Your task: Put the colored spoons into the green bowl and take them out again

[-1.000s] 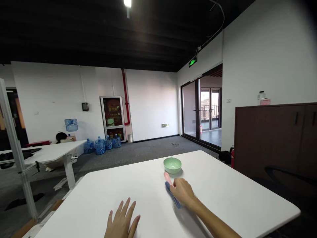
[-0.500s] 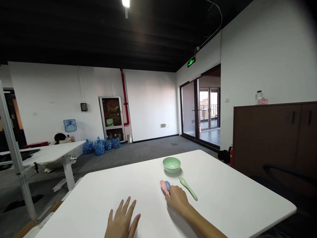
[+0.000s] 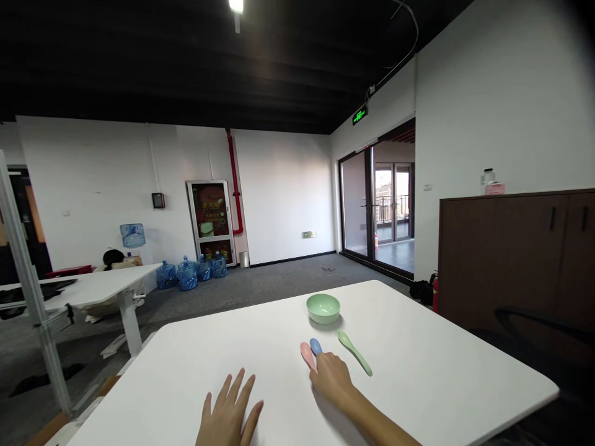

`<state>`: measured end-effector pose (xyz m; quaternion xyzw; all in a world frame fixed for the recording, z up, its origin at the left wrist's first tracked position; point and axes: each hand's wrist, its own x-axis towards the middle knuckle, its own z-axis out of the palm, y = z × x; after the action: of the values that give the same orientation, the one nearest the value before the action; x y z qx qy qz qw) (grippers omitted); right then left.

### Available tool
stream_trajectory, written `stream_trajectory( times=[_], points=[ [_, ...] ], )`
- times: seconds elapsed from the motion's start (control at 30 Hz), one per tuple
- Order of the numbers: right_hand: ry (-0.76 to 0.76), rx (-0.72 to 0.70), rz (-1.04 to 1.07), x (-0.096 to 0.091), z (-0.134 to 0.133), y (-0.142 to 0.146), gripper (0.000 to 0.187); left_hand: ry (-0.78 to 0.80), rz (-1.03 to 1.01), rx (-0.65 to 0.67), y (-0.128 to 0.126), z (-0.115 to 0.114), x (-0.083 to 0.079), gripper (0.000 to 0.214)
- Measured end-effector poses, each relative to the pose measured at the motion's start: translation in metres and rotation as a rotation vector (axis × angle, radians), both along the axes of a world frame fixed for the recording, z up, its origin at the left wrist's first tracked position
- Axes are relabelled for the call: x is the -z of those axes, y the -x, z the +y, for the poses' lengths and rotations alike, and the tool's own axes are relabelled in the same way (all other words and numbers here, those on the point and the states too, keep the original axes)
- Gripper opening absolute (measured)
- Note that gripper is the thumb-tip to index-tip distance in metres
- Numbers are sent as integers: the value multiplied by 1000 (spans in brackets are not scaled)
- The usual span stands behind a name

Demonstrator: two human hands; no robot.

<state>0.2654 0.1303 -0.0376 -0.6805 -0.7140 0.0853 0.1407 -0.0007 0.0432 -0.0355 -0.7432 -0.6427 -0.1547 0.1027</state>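
Note:
Fingers spread, my left hand (image 3: 227, 412) rests on the white table (image 3: 158, 396) and holds nothing. My right hand (image 3: 332, 378) is closed over the handle of a pink spoon (image 3: 306, 353), whose bowl points away from me. Right beside it lies a blue spoon (image 3: 315, 345); its handle is hidden under my right hand, so whether my fingers grip it too is unclear. To the right of that hand a green spoon (image 3: 354, 353) lies slanted on the tabletop. Behind the spoons stands an upright green bowl (image 3: 323, 310) with nothing visible inside.
A second white table (image 3: 100, 285) with a metal post (image 3: 32, 297) is at the left, and a person (image 3: 113, 259) is partly seen behind it. Several blue water jugs (image 3: 187, 274) stand by the far wall. A dark brown cabinet (image 3: 497, 260) stands at the right.
My right hand has shifted slightly toward me, and the pink spoon has come with it. More of the blue spoon's bowl shows. The left hand has stayed put.

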Motion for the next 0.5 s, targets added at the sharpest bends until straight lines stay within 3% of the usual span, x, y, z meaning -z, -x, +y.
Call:
stream_trajectory(
  times=[0.33,0.5],
  points=[
    [-21,-10,-35,3,0,0,20,14,-17,4,-2,0,-2,52],
    [-50,-4,7,-5,-1,-6,37,15,12,-3,-2,-1,-3,52]
  ],
)
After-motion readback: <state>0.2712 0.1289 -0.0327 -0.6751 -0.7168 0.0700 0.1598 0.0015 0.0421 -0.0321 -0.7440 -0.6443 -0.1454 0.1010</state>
